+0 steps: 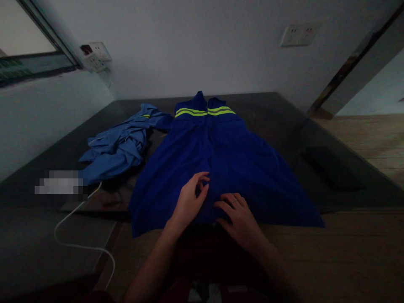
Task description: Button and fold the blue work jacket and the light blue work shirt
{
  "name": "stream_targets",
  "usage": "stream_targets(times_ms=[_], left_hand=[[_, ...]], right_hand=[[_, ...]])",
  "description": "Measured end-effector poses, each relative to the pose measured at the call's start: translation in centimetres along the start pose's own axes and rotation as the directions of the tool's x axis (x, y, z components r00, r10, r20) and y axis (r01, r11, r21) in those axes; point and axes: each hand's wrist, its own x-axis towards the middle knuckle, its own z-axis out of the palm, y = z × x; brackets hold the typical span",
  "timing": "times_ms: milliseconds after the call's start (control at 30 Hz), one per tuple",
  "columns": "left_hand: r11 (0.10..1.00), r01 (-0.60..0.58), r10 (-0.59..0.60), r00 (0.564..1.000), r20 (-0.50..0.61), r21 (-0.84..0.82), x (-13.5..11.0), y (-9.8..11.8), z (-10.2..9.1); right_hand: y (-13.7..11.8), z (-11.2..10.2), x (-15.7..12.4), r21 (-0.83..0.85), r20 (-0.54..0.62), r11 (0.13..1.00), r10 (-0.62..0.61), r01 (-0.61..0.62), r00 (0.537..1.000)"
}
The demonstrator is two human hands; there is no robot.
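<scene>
A dark blue work jacket (252, 160) with yellow-green reflective bands lies spread out, its lower edge near me. My left hand (192, 197) is over the lower middle of it; thumb and fingers are curved, with a gap between them. To the right, my right hand (238, 212) is low over the hem, its fingers loosely bent and apart, a ring on one of them. I see no fabric pinched in either hand. Whether the fingertips touch the cloth I cannot tell.
The jacket rests on a dark table (268, 105) against the wall. A crumpled lighter blue garment (116, 143) lies at left, near a white cable (75, 245) hanging over the edge. A flat black object (331, 168) is at right. Sockets (299, 34) are on the wall.
</scene>
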Motion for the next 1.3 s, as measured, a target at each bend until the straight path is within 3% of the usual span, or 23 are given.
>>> stream_targets(times_ms=[100, 167, 300, 433, 800, 933, 1167, 1300], left_hand=[[0.998, -0.052, 0.055, 0.996, -0.068, 0.038, -1.3, 0.2, -0.4], [0.995, -0.084, 0.086, 0.995, -0.049, 0.043, -2.3, 0.3, -0.3], [0.986, -0.15, 0.141, 0.983, 0.121, 0.075, -3.9, 0.3, 0.4], [0.956, -0.202, 0.15, 0.96, 0.235, 0.215, -4.3, 0.0, 1.1], [0.889, -0.139, 0.039, 0.972, 0.23, 0.437, -3.5, 1.3, 3.3], [0.862, -0.166, 0.026, 0.958, 0.285, 0.479, -3.2, 1.5, 3.4], [0.857, -0.218, 0.048, 0.936, 0.349, 0.468, -2.9, 2.1, 2.9], [0.899, -0.203, 0.074, 0.944, 0.321, 0.388, -3.0, 2.0, 2.6]], right_hand=[[0.6, -0.8, -0.1, 0.195, -0.057, 0.981, -0.009, 0.02, 0.998], [1.0, -1.1, -0.3, 0.328, -0.153, 0.944, 0.093, -0.038, 0.984], [1.5, -1.3, -0.6, 0.512, -0.23, 0.817, 0.428, -0.265, 0.874], [1.8, -1.7, -0.7, 0.622, -0.199, 0.707, 0.558, -0.336, 0.806], [2.2, -1.8, -0.9, 0.657, -0.172, 0.671, 0.577, -0.344, 0.799], [2.2, -1.8, -0.8, 0.66, -0.161, 0.666, 0.579, -0.349, 0.799], [2.0, -2.0, -0.8, 0.668, -0.149, 0.659, 0.573, -0.344, 0.806], [1.8, -1.9, -0.8, 0.61, -0.215, 0.724, 0.543, -0.323, 0.811]])
